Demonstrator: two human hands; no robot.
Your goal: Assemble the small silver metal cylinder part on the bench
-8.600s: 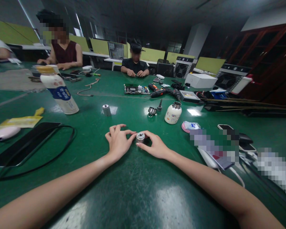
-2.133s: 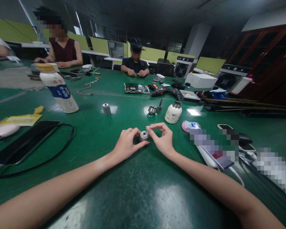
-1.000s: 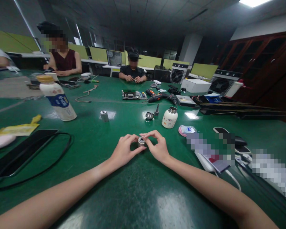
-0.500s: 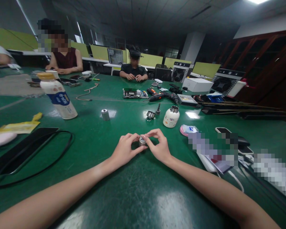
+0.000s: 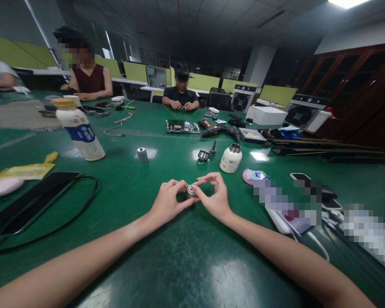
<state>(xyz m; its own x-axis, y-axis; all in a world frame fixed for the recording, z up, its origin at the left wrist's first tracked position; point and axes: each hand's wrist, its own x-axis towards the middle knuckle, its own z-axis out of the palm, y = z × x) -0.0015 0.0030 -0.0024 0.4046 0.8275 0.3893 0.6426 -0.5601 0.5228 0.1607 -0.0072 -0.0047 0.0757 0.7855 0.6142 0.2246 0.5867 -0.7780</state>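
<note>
A small metal motor (image 5: 191, 192), a silvery cylinder, stands upright on the green table (image 5: 179, 252). My left hand (image 5: 169, 199) grips it from the left, its thumb in front and its fingers behind. On the right, my right hand (image 5: 215, 196) bends round the same motor, thumb tip at the upper edge and index finger arched behind. Part of the cylinder is hidden by the fingers. Farther off to the left, a second grey motor (image 5: 142, 155) stands alone. Beyond my right hand are a white flask (image 5: 231, 158), its metal cup lid (image 5: 203, 156) and a dark stopper-like piece (image 5: 213, 148).
Left lie a milk bottle (image 5: 80, 132), a black tablet (image 5: 28, 205) with a looping cable, and a yellow packet (image 5: 22, 172). Ahead are a circuit board (image 5: 182, 127) and power drills (image 5: 211, 130). To the right are a phone (image 5: 301, 176) and cables. Co-workers sit across the table.
My right thumb and index fingertip have shifted slightly at the motor's top, showing more of it. My left hand keeps its hold.
</note>
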